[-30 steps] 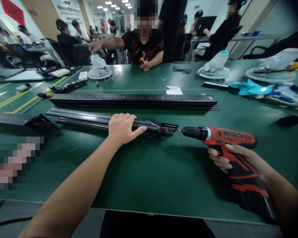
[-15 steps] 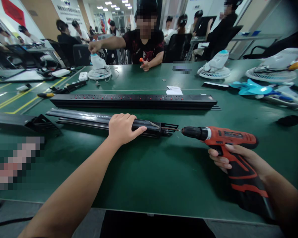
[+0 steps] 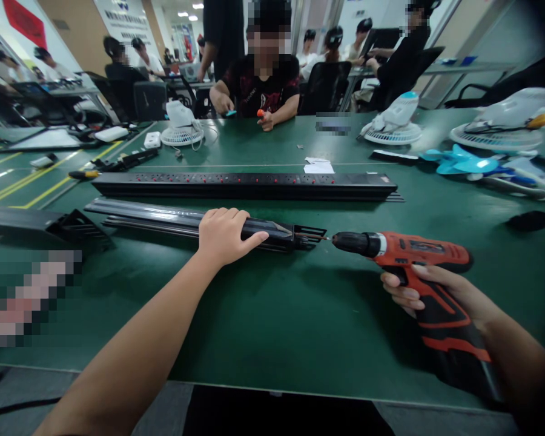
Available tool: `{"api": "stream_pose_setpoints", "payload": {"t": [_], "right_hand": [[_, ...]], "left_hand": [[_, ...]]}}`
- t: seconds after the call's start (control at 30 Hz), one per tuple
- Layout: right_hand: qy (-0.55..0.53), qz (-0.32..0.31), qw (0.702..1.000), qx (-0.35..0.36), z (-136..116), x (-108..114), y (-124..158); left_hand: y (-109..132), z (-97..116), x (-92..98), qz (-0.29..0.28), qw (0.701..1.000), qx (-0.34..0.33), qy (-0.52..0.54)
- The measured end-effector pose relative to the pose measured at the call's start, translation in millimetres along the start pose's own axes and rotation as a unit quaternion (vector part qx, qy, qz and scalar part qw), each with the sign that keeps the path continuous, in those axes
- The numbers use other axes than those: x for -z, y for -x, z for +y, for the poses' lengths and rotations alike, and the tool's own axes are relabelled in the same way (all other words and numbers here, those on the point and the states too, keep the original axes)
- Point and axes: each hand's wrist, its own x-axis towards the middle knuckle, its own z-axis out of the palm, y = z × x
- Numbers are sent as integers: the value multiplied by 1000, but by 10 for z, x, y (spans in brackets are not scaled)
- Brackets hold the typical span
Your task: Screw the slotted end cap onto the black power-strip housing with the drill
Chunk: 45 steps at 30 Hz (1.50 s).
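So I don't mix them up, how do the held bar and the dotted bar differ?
The held bar lies under the left hand; the dotted bar lies beyond, untouched.
The dotted bar has red dots along its top; the held bar shows none.
The drill points at the held bar's right end, not the dotted bar's.
Both are long, black and on the table.

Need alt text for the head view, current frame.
A person's right hand grips a red-and-black power drill, bit pointing left at the end of a long black bar under their left hand. Beyond it on the green table lies a red-dotted black bar; a co-worker sits opposite.
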Motion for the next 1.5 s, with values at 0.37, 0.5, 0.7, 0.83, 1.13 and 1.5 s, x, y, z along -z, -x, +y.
{"api": "stream_pose_setpoints", "payload": {"t": [0.37,0.5,0.7,0.83,1.13,1.5], "right_hand": [[6,5,1000,12,-5,-33,4],[14,1,1000,9,-2,-16,5],[21,-3,1000,7,1,-25,13],[29,6,999,11,-4,-55,22],[40,9,999,8,-4,-52,21],[26,15,999,15,2,-43,19]], "left_hand": [[2,-4,-7,2,1000,-1,7],[1,-7,-11,3,1000,-2,7],[1,-5,-5,5,1000,-5,1],[1,-3,0,6,1000,-7,3],[-5,3,5,3,1000,-2,6],[-3,8,7,4,1000,-2,5]]}}
